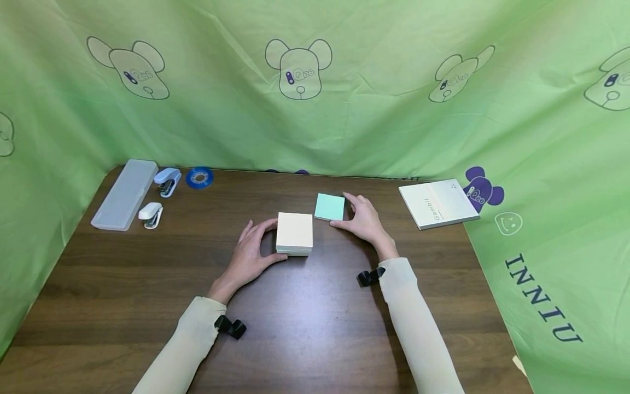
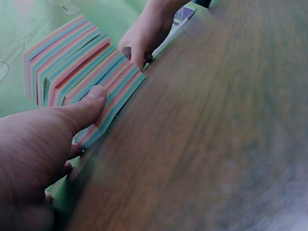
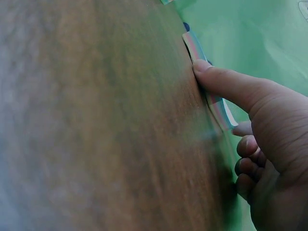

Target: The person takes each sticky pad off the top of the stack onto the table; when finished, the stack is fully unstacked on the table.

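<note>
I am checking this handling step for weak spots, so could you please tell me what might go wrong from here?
1. The left hand holds the thick paper block only by its sides; its layers already look fanned in the left wrist view, so the stack might shear or spill.
2. The right hand has a thin thumb-and-finger grip on the small mint pad, which could slip.
3. The pad lies close to the block, so the two could bump.

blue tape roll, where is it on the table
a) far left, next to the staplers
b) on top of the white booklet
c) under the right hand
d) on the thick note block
a: the blue tape roll lies at the far left by a stapler.
</note>
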Motion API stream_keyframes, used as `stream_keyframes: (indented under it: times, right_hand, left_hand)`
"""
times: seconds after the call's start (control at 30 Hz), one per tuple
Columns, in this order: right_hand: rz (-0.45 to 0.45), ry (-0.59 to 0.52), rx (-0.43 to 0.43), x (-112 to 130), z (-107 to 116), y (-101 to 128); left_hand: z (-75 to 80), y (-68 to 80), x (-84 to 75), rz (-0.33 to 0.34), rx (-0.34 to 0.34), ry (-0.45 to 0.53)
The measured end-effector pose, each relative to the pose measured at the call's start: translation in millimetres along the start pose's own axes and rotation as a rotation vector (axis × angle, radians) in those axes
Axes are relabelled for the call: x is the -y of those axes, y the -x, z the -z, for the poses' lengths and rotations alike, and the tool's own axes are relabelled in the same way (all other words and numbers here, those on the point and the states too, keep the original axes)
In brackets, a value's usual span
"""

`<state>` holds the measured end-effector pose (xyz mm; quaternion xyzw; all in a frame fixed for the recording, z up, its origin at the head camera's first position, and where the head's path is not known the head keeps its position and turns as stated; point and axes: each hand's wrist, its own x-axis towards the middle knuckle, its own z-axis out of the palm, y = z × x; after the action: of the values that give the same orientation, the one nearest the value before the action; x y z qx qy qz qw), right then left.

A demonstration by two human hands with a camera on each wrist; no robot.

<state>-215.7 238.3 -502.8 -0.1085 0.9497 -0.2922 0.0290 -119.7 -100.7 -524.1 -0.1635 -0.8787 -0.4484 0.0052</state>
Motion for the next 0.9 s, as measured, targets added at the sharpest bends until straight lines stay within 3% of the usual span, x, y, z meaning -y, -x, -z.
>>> stream_keyframes:
  times: [0.2,0.37,0.63,0.9]
  right_hand:
    - [0.006,-0.077,-0.102,-1,-4,3]
    - [0.011,-0.067,-0.160,3,-5,7]
    - [-0.051,-0.048,-0.155,8,-7,-2]
    - [-0.066,-0.001,-0.164,-18,-25,-33]
  left_hand:
    - [-0.2,-0.1,0.0,0.004,0.003,-0.006]
    - [-0.1,0.1,0.7,0.000,-0.001,-0.006]
    - [-0.3,-0.6,1.3,-0.005,0.001,-0.008]
    - [-0.2,-1.1,0.6,-0.016,-0.002,-0.004]
